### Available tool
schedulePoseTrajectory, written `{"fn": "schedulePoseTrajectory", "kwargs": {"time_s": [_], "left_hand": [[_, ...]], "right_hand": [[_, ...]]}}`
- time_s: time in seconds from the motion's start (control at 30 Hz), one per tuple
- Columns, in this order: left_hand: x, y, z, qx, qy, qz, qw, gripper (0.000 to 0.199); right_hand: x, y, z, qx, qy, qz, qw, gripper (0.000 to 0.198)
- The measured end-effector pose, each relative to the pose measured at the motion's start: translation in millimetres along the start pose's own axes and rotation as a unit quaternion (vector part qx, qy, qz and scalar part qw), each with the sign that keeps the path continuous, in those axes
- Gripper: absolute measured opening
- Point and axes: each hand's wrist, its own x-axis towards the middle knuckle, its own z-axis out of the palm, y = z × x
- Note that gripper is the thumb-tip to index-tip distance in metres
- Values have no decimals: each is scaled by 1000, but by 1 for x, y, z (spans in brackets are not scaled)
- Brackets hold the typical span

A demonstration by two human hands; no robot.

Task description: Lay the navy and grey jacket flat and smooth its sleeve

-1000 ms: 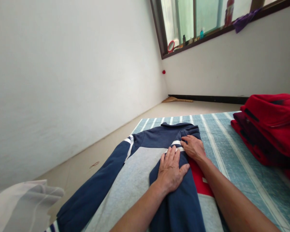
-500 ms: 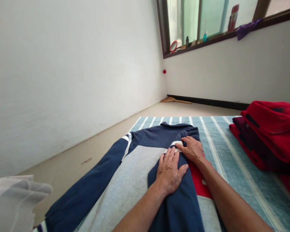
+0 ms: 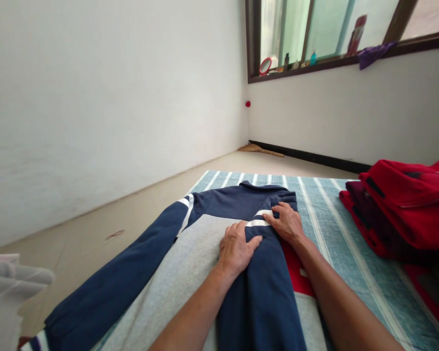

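A jacket (image 3: 197, 248) with a navy top, light grey body and navy sleeves lies spread on a blue striped sheet (image 3: 354, 273). Its right sleeve (image 3: 272, 287) is folded in over the body, and its left sleeve (image 3: 131, 268) stretches out toward the lower left. My left hand (image 3: 237, 248) rests on the folded sleeve's inner edge, thumb spread over the navy cloth. At the shoulder fold, by the white stripes, my right hand (image 3: 287, 224) lies with fingers apart on the fabric. A red panel shows beneath my right wrist.
Folded red and dark clothes (image 3: 406, 209) are stacked at the right. White cloth (image 3: 10, 297) hangs at the lower left. A broom (image 3: 261, 149) lies by the far wall, below a window ledge holding bottles, a round mirror (image 3: 265, 66) and purple cloth (image 3: 375, 54).
My left hand has slid left, off the white stripes and toward the folded sleeve's inner edge. My right hand stays at the shoulder. The view has shifted slightly.
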Motion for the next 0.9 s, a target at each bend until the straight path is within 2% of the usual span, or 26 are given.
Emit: {"fn": "schedulePoseTrajectory", "kwargs": {"time_s": [0.1,0.3,0.43,0.47,0.6,0.67,0.77,0.9], "left_hand": [[2,0,-2,18,-27,-15,999,41],[4,2,-7,17,-71,-55,996,42],[-5,12,-16,68,-42,31,996,51],[-8,15,-19,73,-61,63,994,55],[-24,25,-20,61,-218,150,962,71],[-28,27,-16,65,-247,153,955,76],[-29,29,-13,71,-254,143,954,77],[-31,31,-26,71,-270,126,952,78]], "right_hand": [[-2,-7,-14,-29,-8,1,1000,34],[-7,-22,-30,-33,-82,56,995,39],[-5,-18,-26,-27,-87,36,995,44],[-4,-15,-24,-15,-90,28,995,43],[0,-4,-19,37,-90,7,995,47],[1,-1,-17,45,-84,5,995,48],[2,0,-14,60,-83,9,995,47],[3,0,-9,121,-79,35,989,53]]}}
